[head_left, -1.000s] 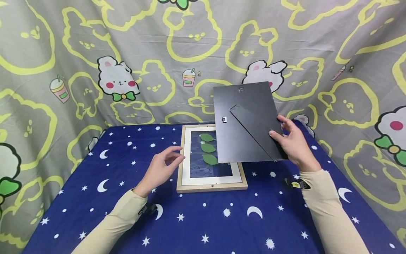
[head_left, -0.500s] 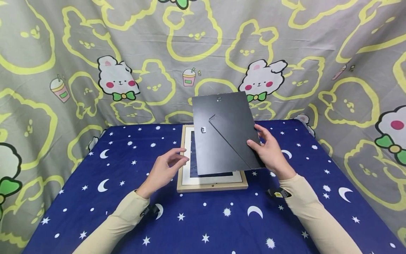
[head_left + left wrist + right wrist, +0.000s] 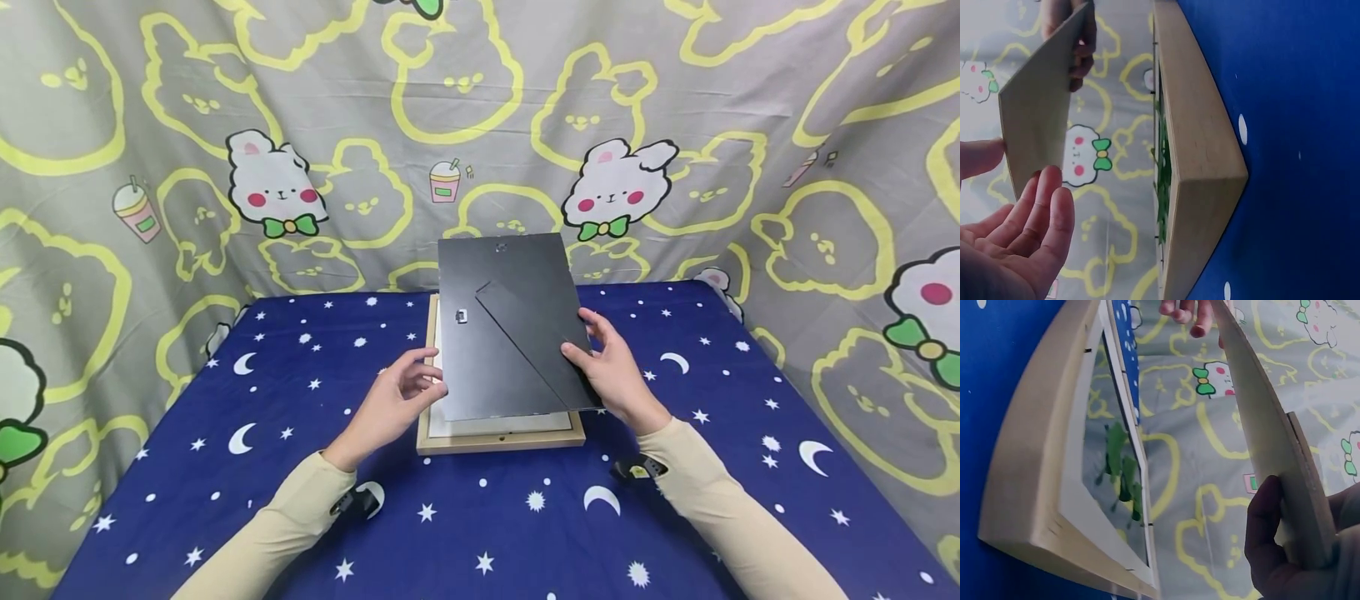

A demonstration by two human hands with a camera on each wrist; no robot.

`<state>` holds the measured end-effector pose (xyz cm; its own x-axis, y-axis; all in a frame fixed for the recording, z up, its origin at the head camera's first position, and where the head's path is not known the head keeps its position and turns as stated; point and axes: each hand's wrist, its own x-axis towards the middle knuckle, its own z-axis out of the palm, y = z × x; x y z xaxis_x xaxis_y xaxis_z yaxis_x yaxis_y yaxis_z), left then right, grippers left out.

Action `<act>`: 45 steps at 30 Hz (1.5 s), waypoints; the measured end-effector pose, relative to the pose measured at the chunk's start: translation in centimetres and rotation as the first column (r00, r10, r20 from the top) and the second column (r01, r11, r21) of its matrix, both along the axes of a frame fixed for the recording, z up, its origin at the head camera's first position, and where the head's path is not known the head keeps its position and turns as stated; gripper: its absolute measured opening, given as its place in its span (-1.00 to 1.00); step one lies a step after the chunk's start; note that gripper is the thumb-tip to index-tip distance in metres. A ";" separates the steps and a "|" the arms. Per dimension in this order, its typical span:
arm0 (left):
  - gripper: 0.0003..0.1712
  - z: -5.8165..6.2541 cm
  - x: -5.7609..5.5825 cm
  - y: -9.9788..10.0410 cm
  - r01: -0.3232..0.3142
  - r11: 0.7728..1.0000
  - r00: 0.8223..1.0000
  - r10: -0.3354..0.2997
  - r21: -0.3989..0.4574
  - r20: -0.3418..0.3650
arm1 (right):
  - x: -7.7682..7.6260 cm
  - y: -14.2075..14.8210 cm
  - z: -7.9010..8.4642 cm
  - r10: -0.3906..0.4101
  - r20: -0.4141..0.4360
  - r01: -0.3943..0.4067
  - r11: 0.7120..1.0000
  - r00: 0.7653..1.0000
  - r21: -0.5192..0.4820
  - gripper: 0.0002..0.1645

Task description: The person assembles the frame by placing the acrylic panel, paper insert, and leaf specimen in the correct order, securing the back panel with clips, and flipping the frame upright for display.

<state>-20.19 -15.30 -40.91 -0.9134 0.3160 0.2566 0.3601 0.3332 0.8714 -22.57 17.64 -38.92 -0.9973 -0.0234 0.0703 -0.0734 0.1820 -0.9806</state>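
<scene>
My right hand (image 3: 615,371) holds the right edge of a black frame backing board (image 3: 517,325), thumb on the dark face and fingers underneath. The board has a diagonal stand flap and metal hangers. It hangs tilted above a light wooden picture frame (image 3: 498,442), apart from it. The board's underside (image 3: 1038,106) is plain tan. My left hand (image 3: 390,404) is at the board's left edge, thumb and loosely bent fingers either side of it; a firm hold does not show. Inside the frame, green leaves (image 3: 1124,472) and a white mat (image 3: 1088,503) show in the right wrist view.
The frame lies on a dark blue cloth (image 3: 483,525) printed with moons and stars, covering the table. A grey curtain (image 3: 345,100) with yellow outlines and white cartoon animals hangs behind and at both sides.
My right hand has brought the board left and down over the frame, which now covers the leaves in the head view. My left hand has barely shifted, and the board's edge has come to it.
</scene>
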 end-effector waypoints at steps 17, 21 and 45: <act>-0.39 -1.3 -0.9 -0.5 -0.075 0.997 0.989 0.077 -0.024 0.126 | -1.4 0.7 -2.3 0.132 0.059 -0.144 0.946 0.989 0.289 -0.13; -0.39 -1.8 -1.1 -0.5 -0.092 0.994 0.989 0.097 -0.056 0.109 | -1.7 0.9 -2.9 0.130 0.067 -0.144 0.944 0.989 0.298 -0.14; -0.43 -2.5 -1.1 -0.5 -0.142 0.963 0.987 0.155 -0.230 0.037 | -2.0 0.7 -4.0 0.114 0.090 -0.138 0.928 0.989 0.347 -0.18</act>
